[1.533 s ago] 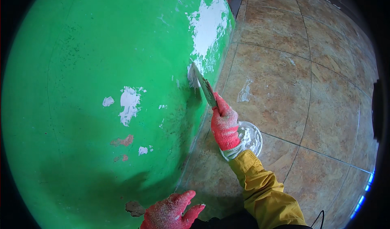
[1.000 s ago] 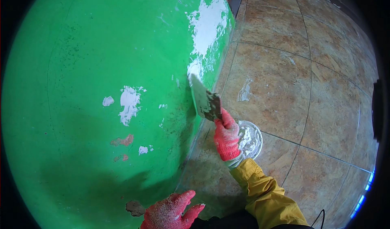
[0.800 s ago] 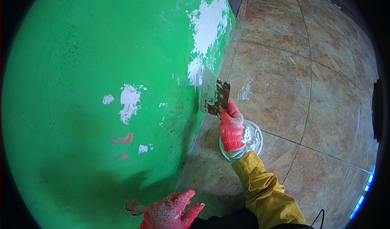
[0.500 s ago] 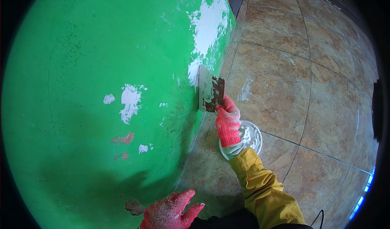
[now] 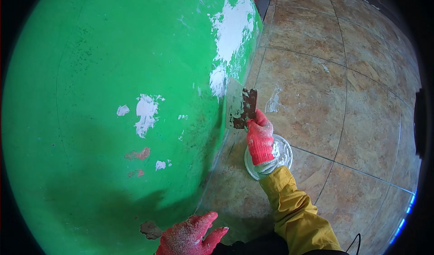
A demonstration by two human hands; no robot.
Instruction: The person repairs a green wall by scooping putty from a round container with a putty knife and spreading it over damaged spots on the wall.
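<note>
Right hand [image 5: 261,139]: pinches scraper [image 5: 244,109]
Left hand [image 5: 190,237]: spread
Bucket [image 5: 290,153]: partly hidden by right hand
Wall [image 5: 104,78]: green, with white patches [image 5: 232,31]

The wall [image 5: 99,81] stands left, the floor [image 5: 307,101] right. Near where they meet, the right grip [image 5: 261,139] holds a scraper [image 5: 245,109] just right of a filler patch [image 5: 218,81] on the wall. Beneath that grip, a container [image 5: 251,169] sits on the floor. The left grip [image 5: 189,237] is nearer, leftward.

Right hand [image 5: 260,137] clenched, left hand [image 5: 190,237] parted.
</note>
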